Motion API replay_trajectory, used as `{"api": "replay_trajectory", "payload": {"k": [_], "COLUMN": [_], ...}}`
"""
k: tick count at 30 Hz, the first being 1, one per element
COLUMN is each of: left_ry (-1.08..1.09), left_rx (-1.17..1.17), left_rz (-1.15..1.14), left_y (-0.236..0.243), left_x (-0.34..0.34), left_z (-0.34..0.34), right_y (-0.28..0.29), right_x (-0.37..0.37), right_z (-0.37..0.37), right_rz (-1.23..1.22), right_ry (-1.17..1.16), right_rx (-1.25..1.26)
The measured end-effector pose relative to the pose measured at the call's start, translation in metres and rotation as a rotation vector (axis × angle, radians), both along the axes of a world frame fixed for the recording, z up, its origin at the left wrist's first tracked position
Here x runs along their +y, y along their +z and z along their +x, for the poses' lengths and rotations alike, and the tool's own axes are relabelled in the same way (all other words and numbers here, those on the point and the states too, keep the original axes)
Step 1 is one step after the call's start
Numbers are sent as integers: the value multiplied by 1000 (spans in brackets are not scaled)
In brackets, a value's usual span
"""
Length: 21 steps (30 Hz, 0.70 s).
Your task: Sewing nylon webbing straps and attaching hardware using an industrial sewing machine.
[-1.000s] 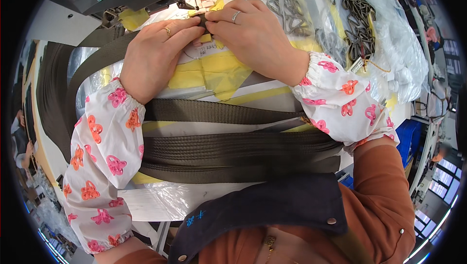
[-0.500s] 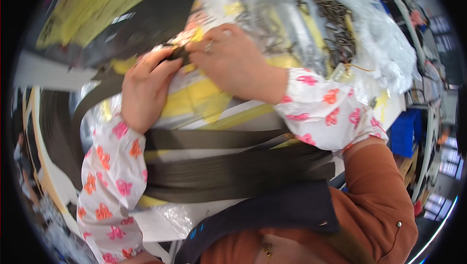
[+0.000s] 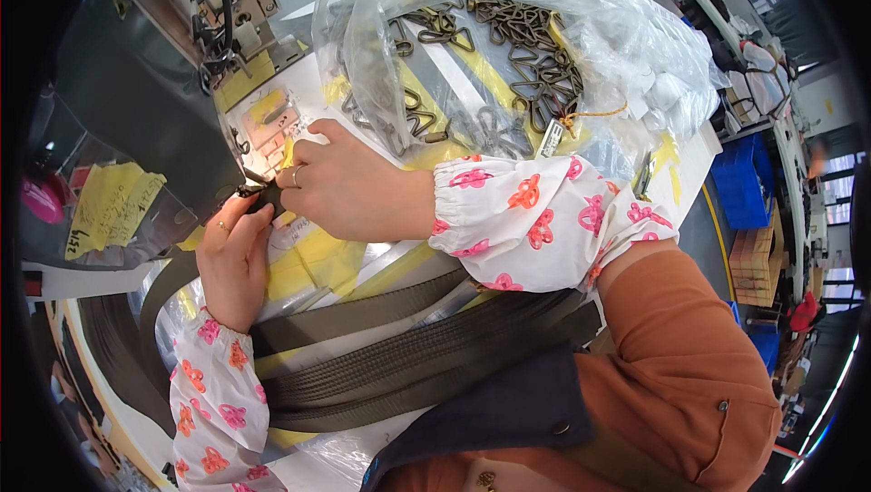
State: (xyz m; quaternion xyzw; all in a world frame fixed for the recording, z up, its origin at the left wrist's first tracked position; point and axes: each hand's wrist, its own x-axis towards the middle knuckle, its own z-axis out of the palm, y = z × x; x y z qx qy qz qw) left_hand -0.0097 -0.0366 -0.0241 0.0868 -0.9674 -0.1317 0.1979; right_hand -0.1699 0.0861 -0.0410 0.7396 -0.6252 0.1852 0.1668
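My left hand [image 3: 234,256] is closed, its thumb and fingers pinching the end of a dark olive webbing strap [image 3: 272,198] below the lit needle area of a sewing machine [image 3: 136,93]. Against the same strap end, from the right, presses my right hand [image 3: 354,185], fingers bent and a ring on one finger. Its fingertips are partly hidden behind the hand. A small dark metal piece shows by the left fingertips; its shape is unclear. Beneath my forearms, a thick bundle of the same webbing [image 3: 363,383] lies across the table.
Beyond my right hand, a clear plastic bag [image 3: 617,66] holds many dark triangular metal rings [image 3: 544,75]. Yellow tape covers parts of the white table. A handwritten yellow note [image 3: 113,206] is on the machine at left. Blue bins [image 3: 744,184] stand off the table's right side.
The view has turned and sharpened, showing more of the machine's needle area and the rings. Both hands stay together at the strap end, now lower and farther left in the picture.
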Motion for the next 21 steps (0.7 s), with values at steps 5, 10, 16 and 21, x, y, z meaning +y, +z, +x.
{"api": "replay_trajectory", "payload": {"k": [5,10,16,21], "left_ry": [41,81,159,198], "left_rx": [12,-31,-77,-121], "left_rz": [86,257,355,363], "left_y": [-8,-8,-22,-19], "left_x": [-5,-10,-25,-23], "left_z": [1,-4,-1,1], "right_y": [-4,-7,-1,-7], "right_x": [-8,-18,-21,-21], "right_z": [-5,-12,-13,-13], "right_rz": [-3,-7,101,92], "right_ry": [-3,-23,-35,-50], "right_rx": [-7,5,-5,-20]}}
